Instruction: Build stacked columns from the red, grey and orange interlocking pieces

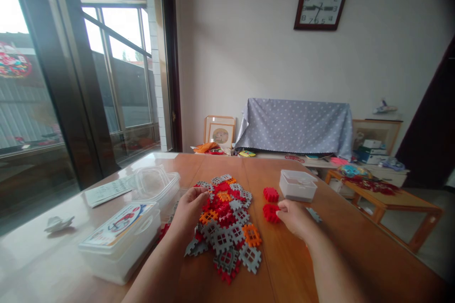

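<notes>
A loose pile of square, notched plastic building pieces [222, 236] in grey, red and orange lies on the wooden table. My left hand [190, 203] is at the pile's left side, thumb and fingertips pinched together; what is between them, if anything, I cannot make out. To the right of the pile, my right hand [293, 218] has its thumb and fingers closed on the right edge of a red stack of building pieces [270, 214]. Just behind it sits a second red stack [270, 194]. A grey building piece [314, 214] lies beyond my right wrist, partly hidden.
A clear lidded plastic box [121, 241] with a printed label stands left, with another clear container [152, 184] behind it. A small clear box [297, 185] is at the back right. Paper sheets [108, 192] and a crumpled wrapper [59, 224] lie on the left of the table [284, 274].
</notes>
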Demonstrator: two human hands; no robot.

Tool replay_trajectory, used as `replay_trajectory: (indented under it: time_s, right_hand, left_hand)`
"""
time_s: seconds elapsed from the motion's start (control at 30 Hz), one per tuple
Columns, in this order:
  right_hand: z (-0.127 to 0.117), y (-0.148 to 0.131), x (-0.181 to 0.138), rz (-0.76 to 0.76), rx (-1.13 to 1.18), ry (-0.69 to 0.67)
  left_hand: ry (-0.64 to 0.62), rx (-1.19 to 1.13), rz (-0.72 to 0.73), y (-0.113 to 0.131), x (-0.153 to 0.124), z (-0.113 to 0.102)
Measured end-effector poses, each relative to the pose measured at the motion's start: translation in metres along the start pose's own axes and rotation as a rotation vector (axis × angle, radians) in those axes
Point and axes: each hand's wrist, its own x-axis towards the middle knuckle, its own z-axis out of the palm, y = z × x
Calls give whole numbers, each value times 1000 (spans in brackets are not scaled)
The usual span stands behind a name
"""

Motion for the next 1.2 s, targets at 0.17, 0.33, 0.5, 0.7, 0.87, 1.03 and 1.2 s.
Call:
replay_trajectory:
  time_s: [0.17,0.33,0.5,0.7,0.87,1.03,1.2]
  right_hand:
    - [3,-6,-2,-28,-9,-12]
    - [4,-7,-3,-33,-16,12]
    - [2,-10,-2,-36,-13,55]
    - [4,-29,-5,-128,-31,29]
    - [9,-48,-16,-215,-23,19]
    - [13,-55,-20,-215,-23,17]
    - [13,-58,-22,-205,11,17]
  left_hand:
    - [8,-17,-11,0,1,-2]
    - [18,-34,3,-3,6,-9]
    - [157,75,72,-8,16,-25]
    - [276,498,177,-17,24,-42]
    - [74,968,239,-23,16,-36]
    - [-56,1212,240,-23,8,-26]
    - [-24,1182,305,-19,4,-24]
